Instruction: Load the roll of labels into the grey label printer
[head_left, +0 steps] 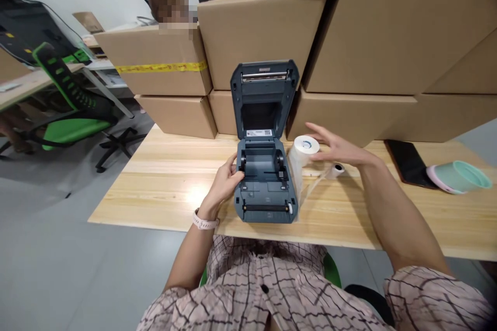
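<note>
A dark grey label printer (pixel 259 199) stands on the wooden table with its lid (pixel 264 98) raised. My left hand (pixel 226 180) rests at the printer's left side, thumb on the inner edge near the roll holder and the other fingers partly hidden behind the side. Just right of the printer is a white roll (pixel 306 145) with a loose translucent strip hanging toward me. My right hand (pixel 336 147) reaches beside this roll, fingers spread, thumb near its right edge. A smaller roll (pixel 336 169) lies under that hand, with a strip running from it.
Cardboard boxes (pixel 264 36) are stacked along the table's back. On the right lie a dark phone (pixel 409 163) and a mint green cup (pixel 462 177) on its side. A green chair (pixel 77 132) stands at the left. A person's head (pixel 165 0) shows behind the boxes.
</note>
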Tool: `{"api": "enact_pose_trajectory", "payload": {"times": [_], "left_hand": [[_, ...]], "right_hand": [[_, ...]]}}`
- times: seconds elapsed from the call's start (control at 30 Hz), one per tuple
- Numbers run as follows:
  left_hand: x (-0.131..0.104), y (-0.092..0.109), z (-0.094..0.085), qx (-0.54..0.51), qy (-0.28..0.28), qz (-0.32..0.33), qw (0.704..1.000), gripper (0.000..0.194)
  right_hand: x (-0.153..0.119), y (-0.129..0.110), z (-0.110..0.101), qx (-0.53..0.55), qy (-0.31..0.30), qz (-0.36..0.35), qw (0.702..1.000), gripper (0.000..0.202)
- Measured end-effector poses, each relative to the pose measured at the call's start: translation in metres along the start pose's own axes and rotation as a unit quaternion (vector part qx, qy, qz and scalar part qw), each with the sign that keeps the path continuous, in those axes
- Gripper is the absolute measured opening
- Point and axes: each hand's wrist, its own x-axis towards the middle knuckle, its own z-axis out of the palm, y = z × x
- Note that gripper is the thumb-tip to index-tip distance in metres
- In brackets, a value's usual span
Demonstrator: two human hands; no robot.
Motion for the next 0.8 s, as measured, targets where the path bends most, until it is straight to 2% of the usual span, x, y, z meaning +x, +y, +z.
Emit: {"api": "enact_pose_trajectory", "payload": {"times": [0.1,0.2,0.27,0.33,0.4,0.43,0.5,0.57,0.6,0.63,0.7,0.73,0.8], "left_hand": [[0.0,0.001,0.0,-0.006,-0.003,0.006,1.0,0.067],[0.0,0.003,0.002,-0.004,0.0,-0.001,1.0,0.067],[-0.001,0.005,0.003,-0.006,0.003,-0.004,1.0,0.067],[-0.001,0.006,0.003,-0.009,0.005,-0.002,1.0,0.067],[-0.001,0.006,0.004,-0.013,0.007,0.003,1.0,0.068],[-0.001,0.006,0.004,-0.015,0.008,0.005,1.0,0.068],[-0.001,0.005,0.004,-0.015,0.01,0.006,1.0,0.069],[-0.001,0.004,0.003,-0.012,0.013,0.006,1.0,0.069],[-0.001,0.004,0.003,-0.012,0.014,0.005,1.0,0.069],[-0.002,0.004,0.003,-0.013,0.014,0.005,1.0,0.069],[-0.002,0.003,0.003,-0.014,0.012,0.004,1.0,0.07],[-0.002,0.002,0.003,-0.012,0.011,0.003,1.0,0.071],[-0.001,0.001,0.002,-0.003,0.013,0.0,1.0,0.071]], "right_hand": [[-0.035,0.02,-0.015,0.06,0.01,-0.002,0.998,0.107],[-0.064,0.038,-0.01,0.122,0.017,0.053,0.991,0.102],[-0.071,0.044,0.002,0.134,0.018,0.096,0.986,0.087],[-0.072,0.045,0.013,0.125,0.015,0.117,0.985,0.063],[-0.073,0.043,0.02,0.155,0.004,0.078,0.985,0.046],[-0.074,0.04,0.022,0.187,0.002,0.042,0.981,0.045],[-0.078,0.025,0.026,0.273,-0.021,-0.069,0.959,0.051],[-0.081,-0.005,0.035,0.322,-0.072,-0.191,0.924,0.056],[-0.08,-0.024,0.042,0.311,-0.109,-0.239,0.913,0.055],[-0.077,-0.046,0.051,0.269,-0.13,-0.266,0.916,0.049],[-0.063,-0.088,0.072,0.052,-0.153,-0.23,0.96,0.046],[-0.052,-0.105,0.083,-0.05,-0.122,-0.214,0.968,0.046],[-0.028,-0.125,0.104,-0.183,-0.087,-0.214,0.955,0.05]]}}
